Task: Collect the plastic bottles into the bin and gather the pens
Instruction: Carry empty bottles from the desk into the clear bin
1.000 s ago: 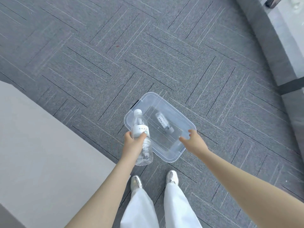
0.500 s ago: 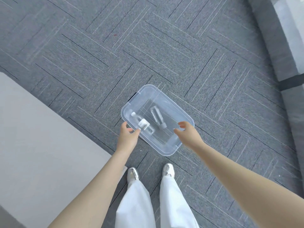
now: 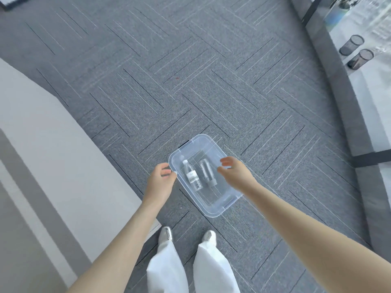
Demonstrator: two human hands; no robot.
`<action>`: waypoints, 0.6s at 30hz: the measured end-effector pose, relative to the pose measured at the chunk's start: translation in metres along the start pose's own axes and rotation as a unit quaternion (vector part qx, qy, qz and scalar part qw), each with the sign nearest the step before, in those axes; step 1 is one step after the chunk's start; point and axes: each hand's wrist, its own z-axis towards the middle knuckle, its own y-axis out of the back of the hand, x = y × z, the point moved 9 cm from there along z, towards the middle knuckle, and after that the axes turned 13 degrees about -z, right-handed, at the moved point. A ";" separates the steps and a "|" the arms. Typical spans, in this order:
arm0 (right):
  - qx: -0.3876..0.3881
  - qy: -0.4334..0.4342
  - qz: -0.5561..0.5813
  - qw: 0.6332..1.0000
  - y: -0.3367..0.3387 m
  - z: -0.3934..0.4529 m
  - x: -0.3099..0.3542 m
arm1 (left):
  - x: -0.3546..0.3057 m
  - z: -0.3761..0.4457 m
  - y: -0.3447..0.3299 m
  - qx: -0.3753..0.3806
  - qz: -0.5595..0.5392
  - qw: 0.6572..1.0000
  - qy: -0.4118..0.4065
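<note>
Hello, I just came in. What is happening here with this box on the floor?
A person stands over a clear plastic bin on the grey carpet. Two plastic bottles lie side by side inside it: a labelled bottle and a second bottle. The left hand is at the bin's left rim, fingers loosely curled and holding nothing. The right hand hovers open over the right side. Two mesh pen cups stand on the table at upper right.

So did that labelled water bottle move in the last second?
Yes. The labelled bottle went from the left hand down into the clear bin, lying beside the other bottle.
</note>
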 end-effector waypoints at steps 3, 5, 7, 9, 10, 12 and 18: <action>-0.011 0.051 -0.033 0.998 0.031 -0.019 0.040 | -0.027 -0.029 0.023 -0.030 -0.021 0.999 -0.033; -0.022 0.089 -0.037 0.995 0.050 -0.035 0.073 | -0.046 -0.050 0.041 -0.046 -0.041 0.996 -0.058; -0.029 0.125 -0.031 0.991 0.062 -0.053 0.107 | -0.065 -0.070 0.064 -0.066 -0.055 0.993 -0.083; -0.026 0.168 -0.023 0.985 0.065 -0.075 0.141 | -0.081 -0.091 0.090 -0.093 -0.064 0.988 -0.108; -0.020 0.189 -0.020 0.982 0.064 -0.086 0.158 | -0.087 -0.103 0.104 -0.109 -0.070 0.984 -0.121; -0.002 0.224 -0.027 0.974 0.054 -0.109 0.189 | -0.095 -0.126 0.133 -0.144 -0.085 0.976 -0.138; 0.053 0.311 -0.065 0.947 0.001 -0.182 0.269 | -0.070 -0.212 0.233 -0.278 -0.086 0.944 -0.157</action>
